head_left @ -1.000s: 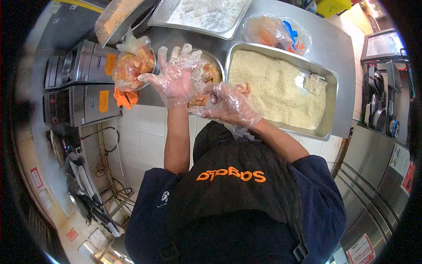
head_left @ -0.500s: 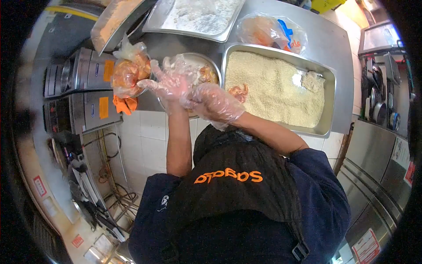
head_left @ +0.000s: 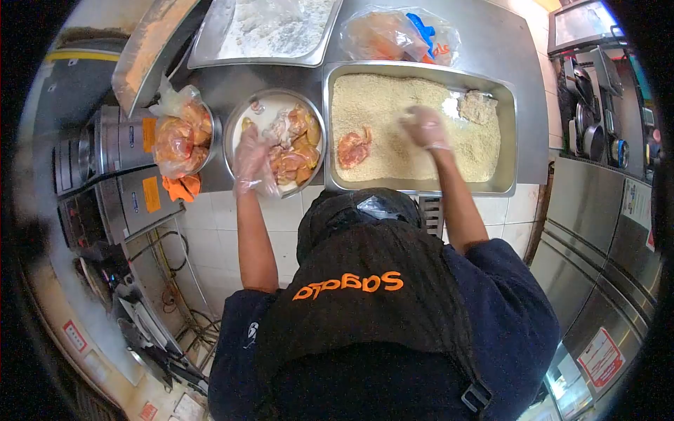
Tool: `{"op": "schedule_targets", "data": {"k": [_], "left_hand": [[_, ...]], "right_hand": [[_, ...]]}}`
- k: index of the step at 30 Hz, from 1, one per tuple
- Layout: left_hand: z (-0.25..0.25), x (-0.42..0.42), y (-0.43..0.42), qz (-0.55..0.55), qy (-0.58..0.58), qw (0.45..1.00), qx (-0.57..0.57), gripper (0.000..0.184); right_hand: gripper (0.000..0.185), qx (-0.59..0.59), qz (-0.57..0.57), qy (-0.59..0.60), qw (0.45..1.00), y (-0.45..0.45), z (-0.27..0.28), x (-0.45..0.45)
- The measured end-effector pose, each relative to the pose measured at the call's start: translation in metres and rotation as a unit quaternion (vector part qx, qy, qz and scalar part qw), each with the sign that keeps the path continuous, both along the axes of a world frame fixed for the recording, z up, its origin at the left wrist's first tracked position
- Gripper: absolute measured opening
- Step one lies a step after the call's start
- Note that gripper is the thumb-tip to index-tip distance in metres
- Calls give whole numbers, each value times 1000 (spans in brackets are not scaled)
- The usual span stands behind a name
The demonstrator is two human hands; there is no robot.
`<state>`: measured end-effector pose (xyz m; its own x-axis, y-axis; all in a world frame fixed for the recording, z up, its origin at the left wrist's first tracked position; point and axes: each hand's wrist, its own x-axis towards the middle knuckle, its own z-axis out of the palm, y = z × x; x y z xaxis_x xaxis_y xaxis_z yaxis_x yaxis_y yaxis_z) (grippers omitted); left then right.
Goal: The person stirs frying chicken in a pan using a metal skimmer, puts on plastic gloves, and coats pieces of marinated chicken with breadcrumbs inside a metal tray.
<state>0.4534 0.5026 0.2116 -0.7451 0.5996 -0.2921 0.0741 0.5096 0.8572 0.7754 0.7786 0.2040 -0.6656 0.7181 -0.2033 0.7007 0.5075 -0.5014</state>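
Observation:
A clear plastic glove covers each hand. My left hand (head_left: 254,160) is over the left side of a round metal bowl (head_left: 229,133) with raw meat pieces (head_left: 295,154) in pale liquid; its fingers point down and what they hold, if anything, is hidden. My right hand (head_left: 425,128) is above the crumbs (head_left: 393,161) in a deep rectangular tray (head_left: 509,140), its fingers blurred. One raw meat piece (head_left: 354,147) lies on the crumbs at the left, and a coated piece (head_left: 477,107) sits in the tray's back right corner.
A tray of white flour (head_left: 267,31) stands behind the bowl. A bag of meat (head_left: 181,137) rests in a container at the left, above an orange cloth (head_left: 182,187). Another plastic bag (head_left: 386,35) lies behind the crumb tray. A tilted tray (head_left: 151,52) is at the back left.
My hands, together over the bowl before, have parted: the left has lowered into the bowl area, the right has moved over the crumbs. The whole view has shifted, with the counter items further left.

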Motion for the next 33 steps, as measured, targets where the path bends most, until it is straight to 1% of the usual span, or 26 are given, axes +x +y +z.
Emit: {"op": "schedule_targets", "data": {"k": [1,2,3,4,5,6,7,9,10,11,12,14,15,16,17,18,19,20,21,23,24,25,27,28,31,33], "left_hand": [[34,28,4,-42,27,997,-61,69],[54,43,8,-85,54,988,-121,74],[53,43,8,-83,54,988,-121,74],[51,41,10,-134,114,969,-173,77],[49,41,13,-183,172,942,-225,81],[45,40,17,-182,170,942,-225,81],[41,37,25,-201,180,923,-273,87],[33,31,40,-219,189,902,-321,93],[27,30,48,-248,186,879,-363,93],[19,27,54,-276,182,853,-404,93],[9,20,59,-277,182,852,-405,93],[-13,7,64,-354,219,796,-439,79],[-7,8,70,-354,218,796,-439,79],[3,9,78,-368,202,783,-458,68],[6,10,82,-383,184,769,-477,58],[-7,6,79,-385,180,769,-477,58],[-28,-3,73,-388,209,773,-456,51],[-39,-8,71,-390,238,776,-434,45],[-34,-5,70,-391,237,777,-434,45],[-12,4,70,-308,232,821,-421,43],[-2,8,72,-308,231,821,-421,43],[4,12,73,-281,210,837,-420,43],[8,14,72,-254,188,852,-418,42],[8,13,71,-248,191,859,-406,41],[12,12,75,-243,191,865,-395,39],[14,13,73,-244,190,863,-399,38]], "right_hand": [[46,-7,-40,-55,998,16,-3,19],[50,-70,-143,-100,982,24,18,26],[50,-70,-141,-99,983,32,4,36],[52,-191,-200,34,960,41,-21,48],[55,-305,-253,165,903,42,-26,50],[57,-396,-230,248,854,45,-31,53],[57,-396,-228,247,855,45,-25,42],[63,-574,-309,122,748,45,-12,8],[63,-575,-308,121,749,47,-25,1],[64,-465,-153,152,859,47,-48,-5],[65,-334,8,175,926,48,-68,-11],[68,-377,-15,142,915,50,-82,-42],[72,-417,-37,110,902,50,-96,-55],[72,-417,-37,109,902,39,-73,-70],[75,-462,-111,87,876,25,-27,-85],[77,-503,-185,63,842,14,6,-91],[77,-503,-186,61,842,19,-10,-89],[76,-533,-124,89,832,25,-24,-89],[74,-562,-60,116,817,30,-38,-90],[70,-570,-35,106,814,34,-49,-91],[66,-576,-11,97,811,36,-58,-90],[66,-577,-11,95,811,28,-29,-91],[49,-379,97,-15,920,-1,32,-88],[37,-192,199,8,961,-18,22,-83],[36,-167,198,-12,966,-32,21,-83],[41,-172,150,6,974,-44,5,-85]]}}
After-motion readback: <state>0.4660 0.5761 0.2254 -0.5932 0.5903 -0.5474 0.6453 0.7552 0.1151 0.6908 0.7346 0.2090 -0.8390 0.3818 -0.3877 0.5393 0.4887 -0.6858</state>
